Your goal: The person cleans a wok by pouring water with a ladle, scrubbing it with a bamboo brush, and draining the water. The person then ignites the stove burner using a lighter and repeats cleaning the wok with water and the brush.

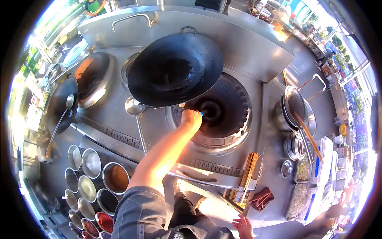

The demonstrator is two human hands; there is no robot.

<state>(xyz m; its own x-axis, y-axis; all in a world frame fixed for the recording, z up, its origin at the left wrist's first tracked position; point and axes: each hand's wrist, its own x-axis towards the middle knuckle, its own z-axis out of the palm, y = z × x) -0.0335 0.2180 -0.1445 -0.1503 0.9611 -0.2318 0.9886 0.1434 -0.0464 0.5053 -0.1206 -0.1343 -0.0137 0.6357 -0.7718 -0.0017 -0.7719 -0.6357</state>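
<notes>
Left hand [191, 119]: closed, apparently around a small blue object [201, 114]; keep wrist clear of burner ring [217, 142] beneath. Right hand [243, 226]: fingers partly spread, gripping nothing visible.

The tilted wok [175, 69] is black, the folded cloth [262, 198] dark red, the sleeve [141, 213] grey.

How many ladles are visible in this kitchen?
2: a ladle near the big wok, and another ladle inside the smaller wok at left. More may be hidden among the pots at right.
</notes>
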